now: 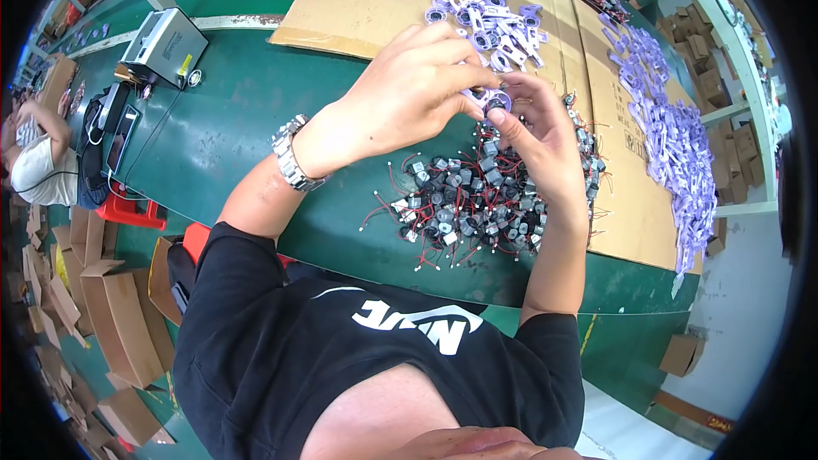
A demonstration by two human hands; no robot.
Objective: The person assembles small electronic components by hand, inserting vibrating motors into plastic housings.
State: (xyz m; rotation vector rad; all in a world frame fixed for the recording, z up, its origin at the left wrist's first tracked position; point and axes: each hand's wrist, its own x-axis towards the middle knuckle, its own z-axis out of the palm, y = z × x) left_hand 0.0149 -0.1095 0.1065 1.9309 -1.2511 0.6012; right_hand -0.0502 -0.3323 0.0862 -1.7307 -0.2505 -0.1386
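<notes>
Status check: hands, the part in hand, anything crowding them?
Left hand and right hand both pinching one small lilac plastic part. Pile of small wired motors directly beneath. Loose lilac parts on cardboard just beyond.

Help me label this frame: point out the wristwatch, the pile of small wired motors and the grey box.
wristwatch (290, 153), head view, on the metal band at the left wrist.
pile of small wired motors (477, 204), head view, middle of the heap.
grey box (162, 38), head view, its top face.

Pile of small motors (477, 204) lying on table (230, 119), just before the hands. Cardboard sheet (375, 0) lying behind, bearing plastic parts (494, 21); more parts (673, 145) trailing along right. Box-shaped device (162, 38) sitting far left.
</notes>
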